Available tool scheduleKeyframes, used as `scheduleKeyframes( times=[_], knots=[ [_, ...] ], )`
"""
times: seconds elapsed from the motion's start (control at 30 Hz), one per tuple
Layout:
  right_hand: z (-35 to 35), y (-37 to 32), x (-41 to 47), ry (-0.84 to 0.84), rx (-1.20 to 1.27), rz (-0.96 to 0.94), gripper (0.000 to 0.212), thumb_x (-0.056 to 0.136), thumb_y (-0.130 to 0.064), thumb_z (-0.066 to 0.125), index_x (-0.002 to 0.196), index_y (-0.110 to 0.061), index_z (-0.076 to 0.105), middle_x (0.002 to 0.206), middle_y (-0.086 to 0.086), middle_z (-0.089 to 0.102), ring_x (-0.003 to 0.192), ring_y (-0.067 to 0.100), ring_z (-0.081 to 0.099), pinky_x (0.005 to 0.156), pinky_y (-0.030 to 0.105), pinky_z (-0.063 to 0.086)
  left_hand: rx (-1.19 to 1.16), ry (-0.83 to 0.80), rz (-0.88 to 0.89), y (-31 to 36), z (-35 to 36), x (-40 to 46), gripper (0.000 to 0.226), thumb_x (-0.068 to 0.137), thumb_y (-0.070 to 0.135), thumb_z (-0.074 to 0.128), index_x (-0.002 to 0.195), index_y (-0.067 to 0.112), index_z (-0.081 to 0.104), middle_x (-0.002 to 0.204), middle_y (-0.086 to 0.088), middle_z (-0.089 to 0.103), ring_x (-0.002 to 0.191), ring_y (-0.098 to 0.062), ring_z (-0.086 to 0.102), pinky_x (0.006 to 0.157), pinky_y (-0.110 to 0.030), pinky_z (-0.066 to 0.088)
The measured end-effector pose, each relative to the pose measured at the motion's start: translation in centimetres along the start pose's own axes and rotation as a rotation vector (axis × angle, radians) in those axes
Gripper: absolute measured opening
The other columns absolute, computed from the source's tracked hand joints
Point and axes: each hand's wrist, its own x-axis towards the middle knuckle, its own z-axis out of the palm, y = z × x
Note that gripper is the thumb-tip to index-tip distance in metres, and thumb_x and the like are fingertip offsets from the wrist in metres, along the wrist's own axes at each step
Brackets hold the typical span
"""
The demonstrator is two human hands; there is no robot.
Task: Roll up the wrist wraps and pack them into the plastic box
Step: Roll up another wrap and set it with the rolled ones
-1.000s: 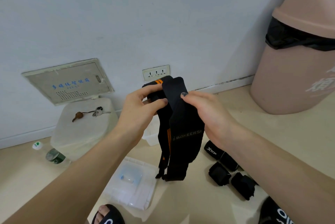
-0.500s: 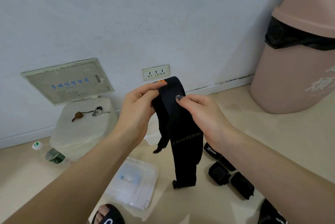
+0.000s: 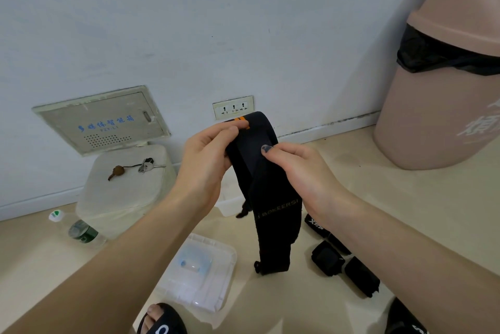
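Observation:
A long black wrist wrap (image 3: 270, 203) with orange stripes hangs folded over in front of me. My left hand (image 3: 205, 163) pinches its upper end near the orange stripes. My right hand (image 3: 300, 171) grips the wrap just right of the fold, thumb on top. The loose tail hangs down almost to the floor. Three rolled black wraps (image 3: 343, 258) lie on the floor at the right. A clear plastic lid (image 3: 200, 271) lies on the floor below my left arm. A clear plastic box (image 3: 227, 206) shows partly behind the wrap and my hands.
A white lidded container (image 3: 124, 193) with keys (image 3: 146, 165) on top stands by the wall at left. A plastic bottle (image 3: 78, 230) lies beside it. A pink bin (image 3: 443, 90) stands at right. My sandalled feet (image 3: 162, 320) are at the bottom edge.
The folded top of the wrap has shifted in my hands and one tail has been drawn up shorter behind, while the other hangs longer. Both hands stay at about the same height.

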Motion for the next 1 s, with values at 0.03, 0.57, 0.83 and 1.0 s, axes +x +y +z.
scheduleKeyframes(
  times=[0.03,0.57,0.83,1.0],
  knots=[
    [0.01,0.04,0.03,0.0,-0.005,0.004,0.033,0.101,-0.029,0.062,0.086,-0.001,0.071,0.079,0.007,0.066,0.077,0.02,0.067,0.075,0.033,0.052,0.004,0.001,0.002,0.0,-0.02,-0.01,0.025,0.104,0.004,0.051,0.11,0.004,0.075,0.118,-0.012,0.075,0.113,-0.026,0.07,0.081,-0.025,0.06],
    [0.16,-0.23,-0.24,0.007,0.003,0.024,0.031,0.1,-0.029,0.062,0.074,-0.016,0.074,0.074,0.003,0.068,0.074,0.018,0.069,0.071,0.031,0.053,0.102,0.003,0.037,-0.1,-0.23,-0.17,0.02,0.101,0.011,0.059,0.11,0.009,0.077,0.114,-0.009,0.076,0.115,-0.027,0.068,0.1,-0.04,0.057],
    [0.08,-0.08,-0.3,-0.004,0.03,0.026,0.028,0.101,-0.029,0.061,0.091,-0.007,0.077,0.089,0.015,0.074,0.085,0.029,0.074,0.078,0.037,0.058,0.168,-0.011,0.095,-0.37,-0.45,-0.07,0.024,0.081,0.027,0.071,0.102,0.022,0.082,0.112,-0.005,0.077,0.117,-0.025,0.068,0.107,-0.051,0.05],
    [0.2,0.0,-0.35,0.001,0.031,0.02,0.029,0.102,-0.029,0.06,0.096,-0.005,0.076,0.095,0.019,0.075,0.091,0.032,0.074,0.085,0.043,0.06,0.182,0.002,0.101,-0.32,-0.6,-0.01,0.02,0.084,0.022,0.071,0.101,0.021,0.082,0.11,-0.005,0.077,0.114,-0.025,0.069,0.105,-0.052,0.052]
  ],
)
